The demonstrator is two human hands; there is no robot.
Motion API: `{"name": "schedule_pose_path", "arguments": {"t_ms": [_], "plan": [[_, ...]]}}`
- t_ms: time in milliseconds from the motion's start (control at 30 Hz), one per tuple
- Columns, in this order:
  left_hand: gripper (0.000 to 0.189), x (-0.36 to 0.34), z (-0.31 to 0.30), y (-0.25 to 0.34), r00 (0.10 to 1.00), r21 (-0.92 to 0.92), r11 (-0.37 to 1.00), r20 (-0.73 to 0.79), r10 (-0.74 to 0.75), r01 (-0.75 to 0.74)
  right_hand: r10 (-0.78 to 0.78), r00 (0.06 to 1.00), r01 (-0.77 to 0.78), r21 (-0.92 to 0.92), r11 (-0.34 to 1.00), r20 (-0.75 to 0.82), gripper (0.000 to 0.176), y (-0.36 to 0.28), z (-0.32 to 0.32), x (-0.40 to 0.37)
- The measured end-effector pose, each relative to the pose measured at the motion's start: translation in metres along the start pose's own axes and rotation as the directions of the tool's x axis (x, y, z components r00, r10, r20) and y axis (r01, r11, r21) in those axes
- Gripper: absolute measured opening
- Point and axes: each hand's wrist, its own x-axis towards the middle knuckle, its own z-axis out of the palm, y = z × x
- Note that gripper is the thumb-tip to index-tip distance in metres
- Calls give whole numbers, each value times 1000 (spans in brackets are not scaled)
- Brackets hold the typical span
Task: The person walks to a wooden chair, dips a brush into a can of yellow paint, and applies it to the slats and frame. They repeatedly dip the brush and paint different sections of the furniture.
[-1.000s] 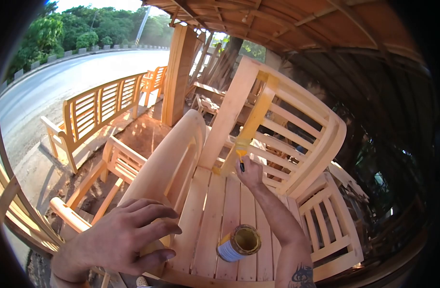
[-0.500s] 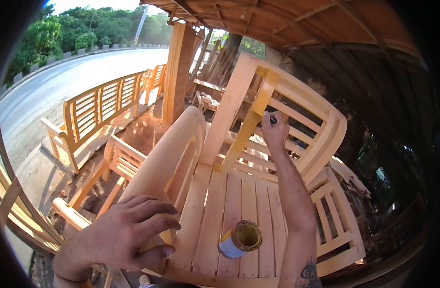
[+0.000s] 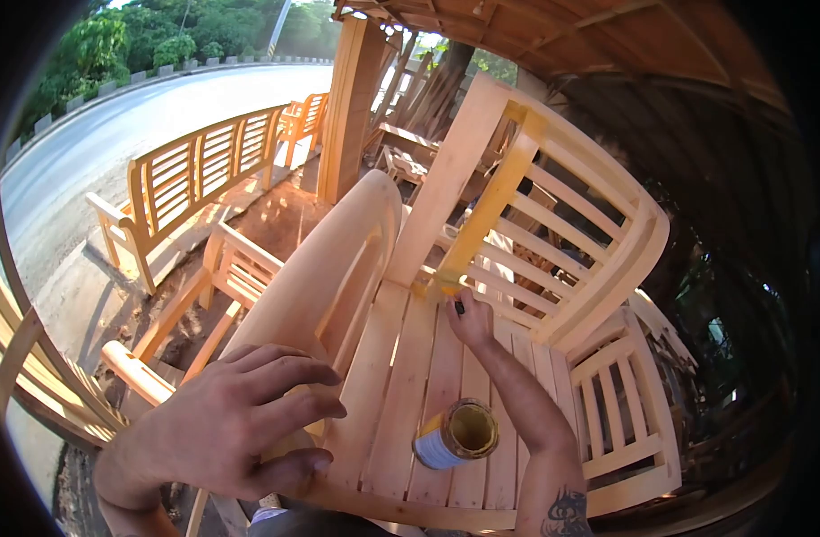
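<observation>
My right hand (image 3: pixel 471 320) grips a paintbrush (image 3: pixel 459 307) by its dark handle, its tip at the foot of a backrest slat. That upright slat (image 3: pixel 491 206) is coated in wet-looking yellow, while the rest of the wooden bench (image 3: pixel 459 134) is bare pale wood. Fingers apart and loosely curved, my left hand (image 3: pixel 258 421) hovers in front of the wide armrest (image 3: pixel 325 259) and holds nothing. On the seat boards (image 3: pixel 392 421) stands an uncovered can (image 3: pixel 455 434) with yellow-stained rim and walls, below my right hand.
An orange-toned slatted bench (image 3: pixel 209 170) stands at the left beside the road (image 3: pixel 186 103). Closer in is a chair frame (image 3: pixel 204 286). A wooden post (image 3: pixel 349 112) rises behind the armrest. Another slatted piece (image 3: pixel 620 403) leans at the right.
My right hand has brought the brush down along the yellow slat, from its middle to its foot near the seat. The view has shifted slightly; my left hand keeps its pose.
</observation>
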Motion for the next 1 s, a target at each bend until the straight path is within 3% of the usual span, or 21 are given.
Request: {"name": "schedule_pose_path", "arguments": {"t_ms": [100, 200, 300, 433, 533, 600, 667, 767, 867, 1000], "plan": [[39, -1, 0, 0, 1000, -6, 1000, 0, -3, 3, 7, 998, -3, 65, 998, -65, 22, 0, 1, 2], [39, 0, 1, -2, 1000, -9, 1000, -10, 1, -1, 108, 968, -55, 229, 972, -228, 24, -11, -28, 37], [39, 0, 2, -3, 1000, -10, 1000, -4, -2, 2, 182, 921, -88, 272, 958, -344, 23, -4, -57, 83], [39, -1, 1, -4, 1000, 2, 1000, -15, -4, 4, 41, 830, 78, 188, 979, -556, 24, -33, -93, 106], [38, -3, 2, -4, 1000, 5, 1000, -30, 1, -1, -208, 900, 187, -92, 978, -384, 22, -23, -56, 69], [37, -4, 3, -4, 999, 4, 1000, -35, 6, -6, -165, 983, 150, -177, 973, -78, 23, -13, -21, 26], [36, -4, 3, -5, 999, 8, 1000, -38, 9, -9, -198, 980, 198, -110, 974, 4, 22, -4, 9, 1], [36, -4, 4, -5, 1000, 2, 1000, -30, 5, -5, -17, 997, 14, 46, 999, 69, 22, 1, 33, -9], [36, -4, 3, -5, 1000, -2, 1000, -28, -1, 1, 358, 922, -384, 236, 893, 149, 26, 1, 25, 20], [35, -3, 4, -5, 1000, -8, 1000, -23, -17, 17, 341, 922, -284, 280, 917, -185, 30, 12, -23, 86]]}}
